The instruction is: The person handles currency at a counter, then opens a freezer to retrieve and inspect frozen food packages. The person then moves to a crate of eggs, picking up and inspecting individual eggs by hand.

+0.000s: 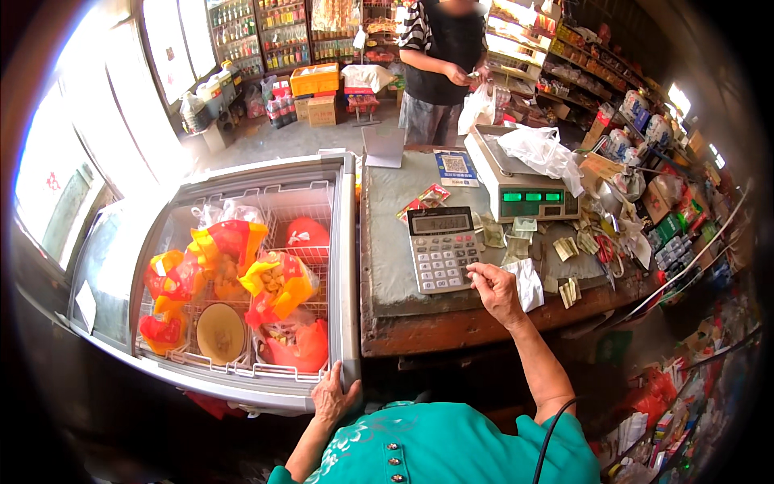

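My right hand point(495, 293) is at the right edge of a grey calculator point(442, 250), a fingertip touching or just over its lower right keys. Its fingers are curled in and hold nothing that I can see. My left hand point(332, 394) rests on the near right corner of a chest freezer point(348, 266), thumb apart from the fingers. Inside the freezer, wire baskets carry orange and yellow bags point(278, 288), red bags point(300, 347) and a round beige tub point(221, 334). A white paper point(528, 284) lies just right of my right hand.
A scale point(520, 189) with green displays and a white plastic bag point(540, 152) stands on the counter point(395, 298). Banknotes point(566, 248) and scissors point(605, 256) lie nearby. Across the counter, a person point(442, 73) holds something small. Clutter piles up at right.
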`<state>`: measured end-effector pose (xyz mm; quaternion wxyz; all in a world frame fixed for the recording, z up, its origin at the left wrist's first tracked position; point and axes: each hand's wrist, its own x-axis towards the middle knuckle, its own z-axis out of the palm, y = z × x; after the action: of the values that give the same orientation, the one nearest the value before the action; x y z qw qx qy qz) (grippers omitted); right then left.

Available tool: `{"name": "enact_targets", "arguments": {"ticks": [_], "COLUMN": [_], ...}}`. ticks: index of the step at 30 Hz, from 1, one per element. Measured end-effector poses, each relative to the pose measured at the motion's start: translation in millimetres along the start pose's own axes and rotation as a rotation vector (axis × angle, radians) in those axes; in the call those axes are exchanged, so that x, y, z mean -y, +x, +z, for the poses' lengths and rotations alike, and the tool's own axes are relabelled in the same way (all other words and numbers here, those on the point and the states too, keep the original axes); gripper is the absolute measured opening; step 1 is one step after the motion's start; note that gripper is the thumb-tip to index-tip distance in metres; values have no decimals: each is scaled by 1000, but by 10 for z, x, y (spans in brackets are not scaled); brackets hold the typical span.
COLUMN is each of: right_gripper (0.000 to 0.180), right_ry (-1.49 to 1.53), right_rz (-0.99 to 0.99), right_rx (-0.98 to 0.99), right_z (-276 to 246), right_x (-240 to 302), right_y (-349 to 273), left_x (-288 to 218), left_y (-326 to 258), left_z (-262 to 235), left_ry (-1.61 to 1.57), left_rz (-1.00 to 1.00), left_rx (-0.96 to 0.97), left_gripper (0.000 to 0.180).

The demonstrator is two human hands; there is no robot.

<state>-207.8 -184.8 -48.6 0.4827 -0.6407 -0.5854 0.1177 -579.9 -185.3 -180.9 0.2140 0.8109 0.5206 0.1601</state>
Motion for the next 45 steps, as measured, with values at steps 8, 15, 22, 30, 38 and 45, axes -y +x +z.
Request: {"name": "enact_targets", "arguments": {"ticks": [8, 15, 22, 30, 38, 45], "right_gripper": [28, 41, 49, 15, 8, 11], "right_ry": [544, 1069, 842, 718, 132, 136], "right_rz": [437, 618, 613, 435, -122, -26], "right_rx": [-71, -138, -191, -398, 95, 127], "right_z": [-193, -111, 356, 440, 481, 669], "right_x": [-456, -1183, -1329, -1441, -364, -56], "right_y": [456, 1876, 3095, 3067, 1118, 50], "left_x": [-46, -109, -290, -578, -1306, -1597], "left_y": [34, 103, 183, 617, 1624, 1694], "left_z": [73, 151, 212, 55, -157, 115], "left_ry": [57, 86, 2, -229, -1137, -1526], "left_rz": [-209, -271, -299, -185, -157, -71], "left_rx": [47, -2, -250, -384, 25, 297], "left_gripper": [63, 54, 38, 35, 47, 36]}}
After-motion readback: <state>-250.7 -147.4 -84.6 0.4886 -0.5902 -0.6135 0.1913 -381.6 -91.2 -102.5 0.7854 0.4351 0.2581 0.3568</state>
